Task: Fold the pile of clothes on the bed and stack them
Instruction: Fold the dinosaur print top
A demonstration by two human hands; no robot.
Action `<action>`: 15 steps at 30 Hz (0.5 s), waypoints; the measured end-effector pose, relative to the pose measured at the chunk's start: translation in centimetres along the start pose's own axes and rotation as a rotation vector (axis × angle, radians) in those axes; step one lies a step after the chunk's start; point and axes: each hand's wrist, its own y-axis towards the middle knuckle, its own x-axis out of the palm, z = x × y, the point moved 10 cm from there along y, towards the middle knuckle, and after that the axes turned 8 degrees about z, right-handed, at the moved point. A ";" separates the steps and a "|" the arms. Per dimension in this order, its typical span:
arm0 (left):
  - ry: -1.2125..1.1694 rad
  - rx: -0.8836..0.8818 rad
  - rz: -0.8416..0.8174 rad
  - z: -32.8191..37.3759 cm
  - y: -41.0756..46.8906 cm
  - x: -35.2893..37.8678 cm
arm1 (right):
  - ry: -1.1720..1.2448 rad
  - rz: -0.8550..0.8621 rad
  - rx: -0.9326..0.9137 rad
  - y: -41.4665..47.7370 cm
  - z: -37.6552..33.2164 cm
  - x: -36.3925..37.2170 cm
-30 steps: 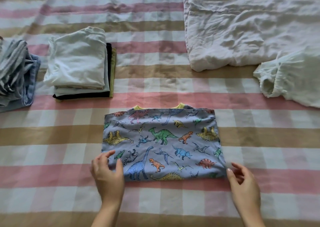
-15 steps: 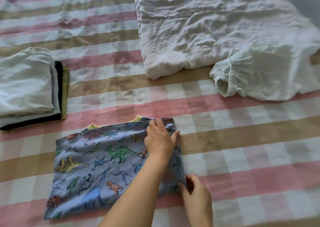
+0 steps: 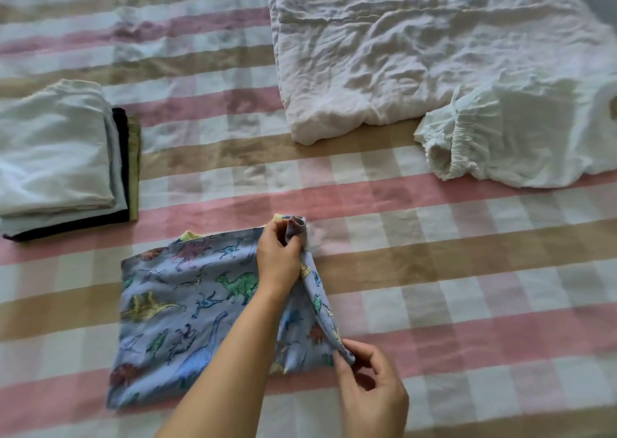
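Observation:
A blue dinosaur-print shirt point(image 3: 180, 317) lies partly folded on the checked bed sheet point(image 3: 467, 270). My left hand point(image 3: 278, 257) reaches across it and pinches its far right corner. My right hand point(image 3: 370, 391) pinches the near right corner. Between them the shirt's right edge is lifted off the sheet and curled toward the left. A stack of folded clothes point(image 3: 56, 157), white on top with black and olive layers beneath, sits at the left. An unfolded white garment with an elastic cuff point(image 3: 507, 137) lies at the right.
A large crumpled white cloth point(image 3: 384, 47) covers the far middle and right of the bed, touching the white garment. Bare sheet lies between the folded stack and the white cloth, and to the right of the dinosaur shirt.
My left hand crossed from the shirt's near left corner to its far right corner. Both hands closed on the right edge and raised it. The camera swung right, so the stack slid left.

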 end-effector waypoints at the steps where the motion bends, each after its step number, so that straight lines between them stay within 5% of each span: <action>1: -0.131 -0.097 -0.035 -0.4 0.3 -1.3 | 0.035 -0.002 -0.079 -0.9 -1.7 0.3; 4: -0.438 -0.321 -0.160 -0.9 0.8 -5.0 | 0.065 -0.092 -0.335 -4.2 -6.9 2.0; 8: -0.564 -0.394 -0.235 -1.2 2.1 -11.3 | 0.062 -0.237 -0.538 -10.2 -11.8 6.6; 15: -0.526 -0.477 -0.070 -7.2 5.6 -21.5 | 0.015 -0.402 -0.742 -18.8 -13.1 16.2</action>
